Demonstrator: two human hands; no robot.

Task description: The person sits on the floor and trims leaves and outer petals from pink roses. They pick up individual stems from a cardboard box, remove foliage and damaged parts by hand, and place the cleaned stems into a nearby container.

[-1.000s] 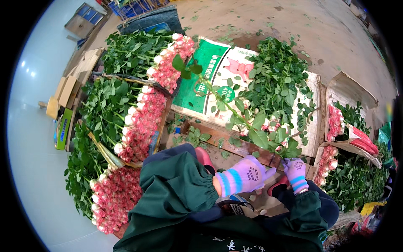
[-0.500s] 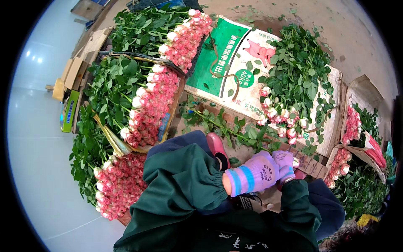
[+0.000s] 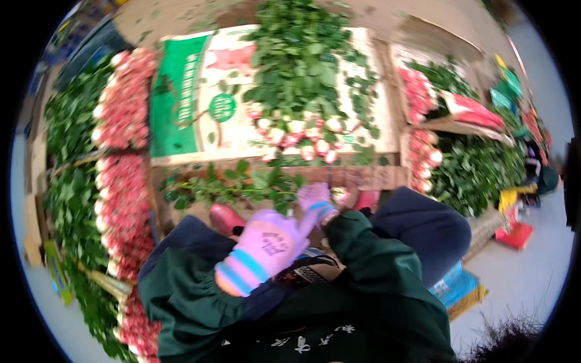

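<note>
Both hands wear lilac gloves with blue cuff bands. My right hand (image 3: 315, 196) closes round the stem of a rose, just left of its pale pink-and-white bloom (image 3: 341, 195). The rose's leafy stem (image 3: 242, 186) appears to stretch leftward, low in front of the wooden edge. My left hand (image 3: 272, 239) is nearer my body, its back turned up and its thumb pointing toward the right hand. Its other fingers are hidden and smeared, so any grip cannot be made out. Beyond the hands, a heap of leafy roses (image 3: 299, 66) lies with blooms toward me.
The heap rests on a green-and-white printed sack (image 3: 175, 130) over a board with a wooden front edge (image 3: 375, 177). Stacked pink roses (image 3: 124, 187) line the left side. More bunches (image 3: 423, 157) stand at the right, beside cardboard (image 3: 430, 36). My pink shoe (image 3: 225, 218) is below.
My view has swung to the right, so the scene sits further left. My hands, formerly close together, have parted, the left one drawing back toward me.
</note>
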